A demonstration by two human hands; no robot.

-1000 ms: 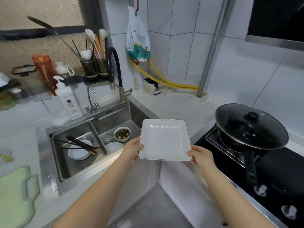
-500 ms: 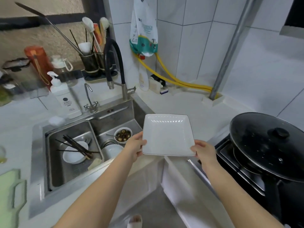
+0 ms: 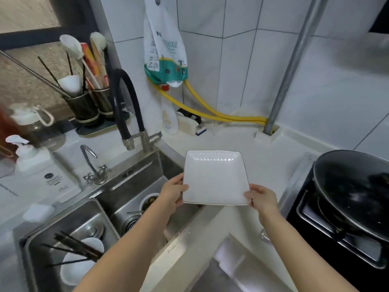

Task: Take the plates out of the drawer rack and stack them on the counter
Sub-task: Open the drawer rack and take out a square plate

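Observation:
A white square plate (image 3: 215, 178) with a thin dark rim is held level in front of me, over the corner of the white counter (image 3: 263, 157). My left hand (image 3: 172, 193) grips its near left corner, thumb on top. My right hand (image 3: 262, 197) grips its near right corner the same way. The drawer rack is out of view.
A steel double sink (image 3: 88, 224) lies at the left with bowls and chopsticks in it, behind it a black faucet (image 3: 124, 106) and a soap bottle (image 3: 42, 173). A lidded black wok (image 3: 353, 192) sits on the stove at the right. Yellow hoses (image 3: 221, 114) run along the back wall.
Both hands carried the plate forward, away from me, over the counter corner. The view swung toward the wall, so the wok slid to the right edge.

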